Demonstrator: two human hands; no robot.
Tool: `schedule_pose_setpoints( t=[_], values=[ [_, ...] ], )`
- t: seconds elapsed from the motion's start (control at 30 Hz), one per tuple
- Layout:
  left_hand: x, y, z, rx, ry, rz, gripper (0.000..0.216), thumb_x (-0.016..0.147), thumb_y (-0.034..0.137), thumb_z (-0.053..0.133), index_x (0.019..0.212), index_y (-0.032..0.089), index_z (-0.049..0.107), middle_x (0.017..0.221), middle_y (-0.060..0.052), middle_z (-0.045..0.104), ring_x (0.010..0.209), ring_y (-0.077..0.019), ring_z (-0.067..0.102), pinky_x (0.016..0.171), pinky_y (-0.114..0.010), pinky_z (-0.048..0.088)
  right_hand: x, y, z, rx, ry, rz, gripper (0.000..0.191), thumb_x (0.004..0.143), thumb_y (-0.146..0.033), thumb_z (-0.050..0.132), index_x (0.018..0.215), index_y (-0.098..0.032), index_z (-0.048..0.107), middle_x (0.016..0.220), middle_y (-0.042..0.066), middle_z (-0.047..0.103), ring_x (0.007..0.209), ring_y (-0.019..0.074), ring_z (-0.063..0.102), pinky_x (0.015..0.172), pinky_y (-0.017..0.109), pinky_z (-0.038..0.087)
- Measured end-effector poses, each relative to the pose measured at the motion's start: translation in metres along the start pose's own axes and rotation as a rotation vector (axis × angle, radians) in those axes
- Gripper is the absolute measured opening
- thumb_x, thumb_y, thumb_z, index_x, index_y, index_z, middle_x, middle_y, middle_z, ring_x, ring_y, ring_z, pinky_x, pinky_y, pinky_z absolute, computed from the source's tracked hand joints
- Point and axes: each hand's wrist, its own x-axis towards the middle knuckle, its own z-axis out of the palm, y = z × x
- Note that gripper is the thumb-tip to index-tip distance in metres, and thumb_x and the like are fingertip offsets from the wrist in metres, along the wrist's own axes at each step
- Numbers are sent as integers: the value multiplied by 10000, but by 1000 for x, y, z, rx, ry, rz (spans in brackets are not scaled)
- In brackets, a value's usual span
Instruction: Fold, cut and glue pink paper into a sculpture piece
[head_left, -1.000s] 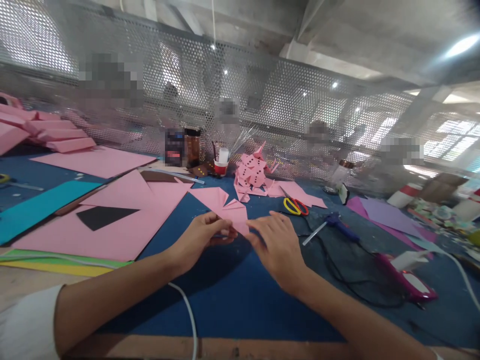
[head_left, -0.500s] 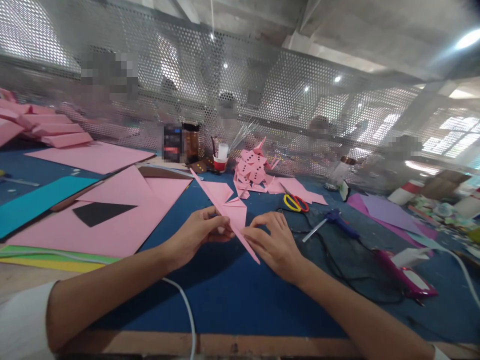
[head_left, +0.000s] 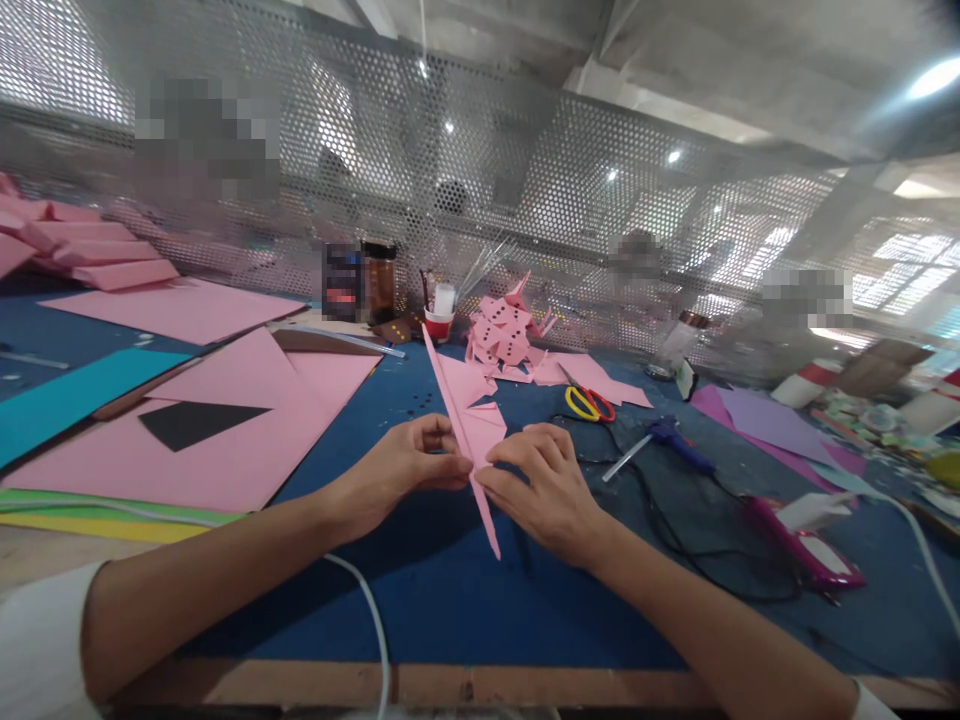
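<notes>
A folded piece of pink paper [head_left: 462,400] is held up between both hands, seen nearly edge-on. From the left, my left hand [head_left: 409,465] pinches its long edge between thumb and fingers. My right hand [head_left: 546,480] grips the same piece on its right side, fingertips close to my left thumb. Behind it on the blue mat stands a pink folded-paper model [head_left: 501,335] with rows of black dots. Scissors [head_left: 589,404] with yellow and red handles lie just past my right hand, and a blue glue gun [head_left: 679,445] with a clear glue stick rests to the right.
Large pink sheets [head_left: 225,465] with a black paper piece [head_left: 196,424] lie on the left, beside a teal sheet [head_left: 90,395]. Purple sheets [head_left: 772,425] and a magenta device [head_left: 802,545] are on the right. A white cable [head_left: 371,610] crosses the front edge. Perforated metal screens the back.
The pink paper has turned more upright, its top end swinging right and its lower end left. Both hands keep their grip on it. The view has shifted slightly.
</notes>
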Motion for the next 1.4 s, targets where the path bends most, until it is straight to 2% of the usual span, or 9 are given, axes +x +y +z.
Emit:
schedule_pose_setpoints(
  t=[0.13,0.53,0.9,1.17,1.4],
  values=[
    [-1,2,3,15,-15,18,434,698,314,899,1040,179,668,975,-38,747,845,-177,707,876,-349,579,0,-1,0,-4,-7,-8,122,1007,-189,630,1108,-241,676,1065,21,727,1066,170,607,1090,395,380],
    [-1,-3,3,106,16,113,346,677,294,902,890,181,654,836,7,691,774,-153,658,784,-281,534,2,-2,2,-14,-9,0,66,1019,-213,627,1061,-226,676,1020,13,727,1033,168,604,1096,403,375],
    [-1,-2,5,132,33,95,347,639,312,904,823,189,637,799,5,691,757,-168,656,768,-301,542,3,-5,2,-12,-38,28,97,1034,-217,588,1067,-241,676,1026,17,725,1026,171,605,1096,404,366],
    [0,-7,3,112,12,90,294,680,291,890,833,182,663,752,21,683,717,-143,647,741,-272,531,3,-5,4,-18,-40,24,91,1020,-193,592,1066,-227,663,1021,27,724,1038,182,602,1113,420,358],
    [3,-11,2,108,-9,113,270,700,340,878,780,178,678,708,10,701,677,-144,651,719,-274,530,8,-11,1,-11,-17,86,82,1041,-272,600,1022,-236,670,1040,15,737,1083,192,572,1135,426,326]
  ],
)
